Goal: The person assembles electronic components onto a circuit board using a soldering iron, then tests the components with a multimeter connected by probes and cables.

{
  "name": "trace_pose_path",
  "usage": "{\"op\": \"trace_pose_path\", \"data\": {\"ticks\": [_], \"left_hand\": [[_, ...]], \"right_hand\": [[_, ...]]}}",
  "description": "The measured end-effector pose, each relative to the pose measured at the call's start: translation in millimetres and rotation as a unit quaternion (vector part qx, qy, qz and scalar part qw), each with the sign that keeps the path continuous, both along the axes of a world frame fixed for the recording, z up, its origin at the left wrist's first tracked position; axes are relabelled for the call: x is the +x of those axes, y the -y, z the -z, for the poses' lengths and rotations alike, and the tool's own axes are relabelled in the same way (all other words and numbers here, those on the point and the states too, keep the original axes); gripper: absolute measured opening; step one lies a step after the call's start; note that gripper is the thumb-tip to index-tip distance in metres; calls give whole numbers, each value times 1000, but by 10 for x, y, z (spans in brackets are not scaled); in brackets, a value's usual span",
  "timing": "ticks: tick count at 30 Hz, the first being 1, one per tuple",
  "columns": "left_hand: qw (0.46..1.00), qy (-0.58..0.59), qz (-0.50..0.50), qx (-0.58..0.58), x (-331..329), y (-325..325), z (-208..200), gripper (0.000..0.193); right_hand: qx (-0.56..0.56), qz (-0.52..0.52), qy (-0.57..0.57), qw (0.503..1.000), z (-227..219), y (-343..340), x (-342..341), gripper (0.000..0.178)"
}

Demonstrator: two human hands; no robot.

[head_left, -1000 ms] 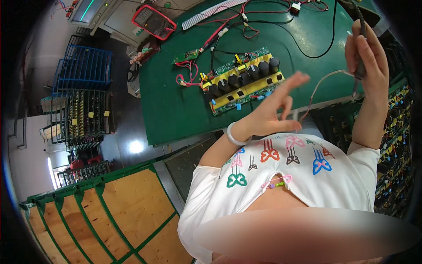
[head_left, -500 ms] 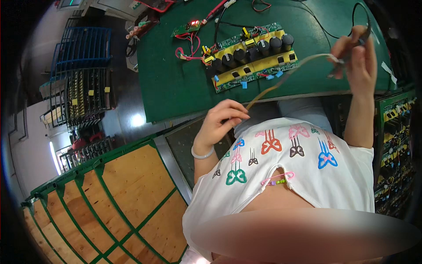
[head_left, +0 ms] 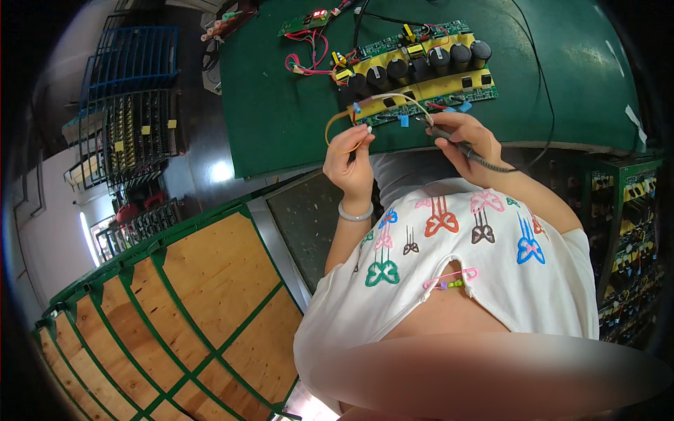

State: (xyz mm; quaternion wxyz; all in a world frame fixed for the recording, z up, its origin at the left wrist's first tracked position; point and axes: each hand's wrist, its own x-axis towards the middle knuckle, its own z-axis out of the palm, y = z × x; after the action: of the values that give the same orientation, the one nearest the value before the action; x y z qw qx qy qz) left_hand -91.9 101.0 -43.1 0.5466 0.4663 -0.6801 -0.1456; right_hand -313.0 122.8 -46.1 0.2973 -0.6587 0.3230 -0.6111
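My left hand [head_left: 349, 168] is raised at the table's near edge, thumb and fingers pinching a small white connector [head_left: 369, 129]. From there a thin yellow-and-white wire [head_left: 327, 126] loops up and arches across to my right hand [head_left: 476, 144]. That hand is closed around a dark pen-shaped probe [head_left: 455, 142] with a ribbed cable sleeve, its tip pointing left. The wire's pale end meets the probe tip and fingertips; whether the fingers grip it too is hard to see. Just beyond both hands lies a long green circuit board [head_left: 421, 92] with yellow strips and a row of black capacitors.
A small board with a lit red display [head_left: 309, 25] sits at the back left, joined by pink-red wires [head_left: 319, 56]. The probe's black cable [head_left: 550, 91] curves over the green table [head_left: 583, 70]. Racks of boards [head_left: 632, 245] stand right; a green-framed wooden rack [head_left: 210, 281] is left.
My right hand has come down and left with the probe, close to the left hand. My left hand has risen slightly and turned up. The wire, stretched before, now hangs in a loop.
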Motion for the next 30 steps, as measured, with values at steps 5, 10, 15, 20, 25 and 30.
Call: {"op": "trace_pose_path", "data": {"ticks": [5, 10, 15, 20, 25, 30], "left_hand": [[998, 37, -14, -44, 31, 52, 88, 14], [997, 46, -10, -57, 34, 112, 128, 13], [999, 24, -6, -42, 20, 145, 130, 9], [999, 30, 3, -27, -4, 149, 114, 12], [999, 33, 7, -22, 43, 152, 195, 7], [1000, 22, -1, 12, 10, 140, 192, 7]], "right_hand": [[-18, 40, -152, 987, -36, 1, 13, 28], [-54, 109, -151, 981, 45, 17, 94, 27], [35, 103, -102, 989, -29, 31, 168, 19], [56, 90, -91, 990, 56, 17, 166, 14], [70, 100, -130, 984, 76, 23, 158, 18], [32, 103, -158, 981, 60, 71, 150, 21]]}}
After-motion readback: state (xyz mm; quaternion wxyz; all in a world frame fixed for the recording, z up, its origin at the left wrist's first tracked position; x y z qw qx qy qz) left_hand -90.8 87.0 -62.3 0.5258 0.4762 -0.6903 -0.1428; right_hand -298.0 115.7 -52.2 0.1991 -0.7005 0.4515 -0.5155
